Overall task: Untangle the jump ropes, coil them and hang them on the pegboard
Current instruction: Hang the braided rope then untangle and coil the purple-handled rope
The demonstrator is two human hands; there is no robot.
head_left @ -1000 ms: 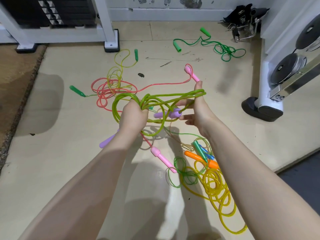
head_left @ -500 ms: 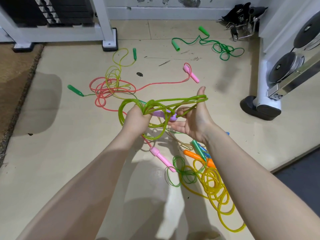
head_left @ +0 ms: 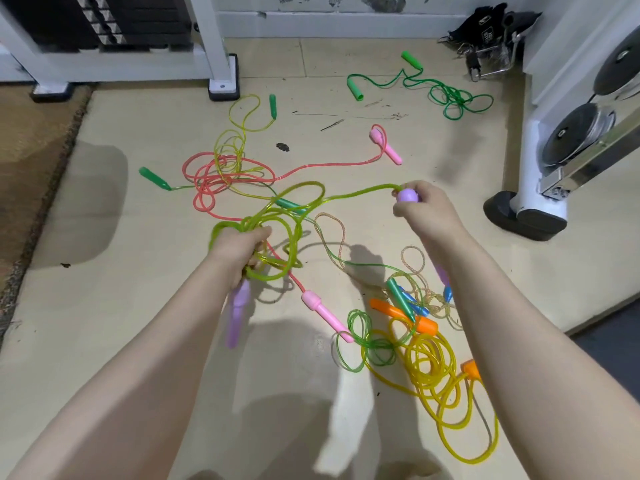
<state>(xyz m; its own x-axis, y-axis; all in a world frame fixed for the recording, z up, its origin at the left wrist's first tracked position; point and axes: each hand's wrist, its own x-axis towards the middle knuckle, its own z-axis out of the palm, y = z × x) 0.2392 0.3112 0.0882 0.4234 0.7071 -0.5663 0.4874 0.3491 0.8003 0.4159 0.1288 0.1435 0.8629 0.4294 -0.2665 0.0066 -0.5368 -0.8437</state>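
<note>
My left hand [head_left: 239, 249] grips a bundle of loops of the lime-green rope [head_left: 294, 216], and a purple handle [head_left: 237, 313] dangles below it. My right hand [head_left: 424, 209] grips the rope's other purple handle [head_left: 407, 195], with the cord stretched between the two hands. On the floor lie a pink rope [head_left: 221, 181] with pink handles [head_left: 325, 313], tangled with a yellow-green rope with green handles [head_left: 152, 178]. A yellow rope with orange handles [head_left: 433, 372] and a thin green rope [head_left: 367, 341] lie by my right arm. A dark green rope [head_left: 446, 95] lies apart at the back.
A white weight-machine frame [head_left: 214, 46] stands at the back left, and another machine with weight plates [head_left: 575, 133] at the right. Black straps and clips [head_left: 485, 32] lie in the back corner. A brown mat [head_left: 31, 150] borders the left side.
My right hand has let the loops go, taken hold of a purple handle and pulled it out to the right. My left hand has dropped lower with the loops, and the bundle has loosened.
</note>
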